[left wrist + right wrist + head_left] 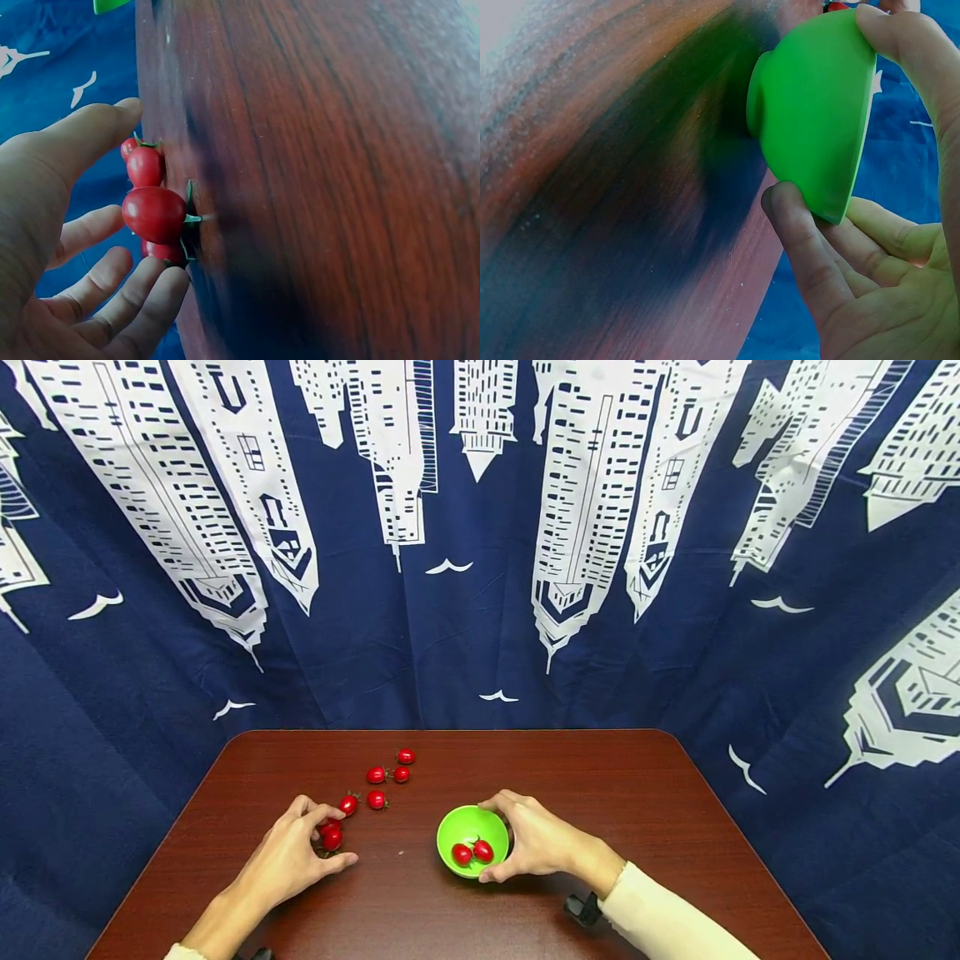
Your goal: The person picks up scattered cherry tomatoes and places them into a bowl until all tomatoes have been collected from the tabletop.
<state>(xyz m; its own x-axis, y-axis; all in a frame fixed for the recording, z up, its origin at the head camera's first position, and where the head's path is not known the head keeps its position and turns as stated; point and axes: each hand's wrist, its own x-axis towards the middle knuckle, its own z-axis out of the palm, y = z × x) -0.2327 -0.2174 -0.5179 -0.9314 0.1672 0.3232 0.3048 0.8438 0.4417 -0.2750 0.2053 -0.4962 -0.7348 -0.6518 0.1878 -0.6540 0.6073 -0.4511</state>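
Near pair of cherry tomatoes sits on the table, left of centre, inside the arch of my left hand. That hand isn't gripping: thumb well off to one side, fingers bent loosely around the far side. Can't tell from here if a fingertip is in contact; left wrist view has the fingers right up at the fruit.

Handling, my read: light, smooth skin, slightly slick, firm but will bruise or split under a hard pinch. Round, so a one-sided nudge likely rolls it. I'd take one across its widest part, thumb opposite index, soft pads, light force. Keep off the green stem; it looks thin and could snap or snag.

Further out: a third tomato just beside the index tip, then four loose tomatoes scattered farther back.

Across from those, green bowl stands upright, two tomatoes in it, side by side. Right hand has hold of it: thumb on the near rim, fingers round the far side. Bowl looks light, stiff, smooth; it could slide if bumped, so this rim-and-wall hold seems right.

Outermost: cream sleeve, black wrist device by the right wrist, navy skyline cloth behind.
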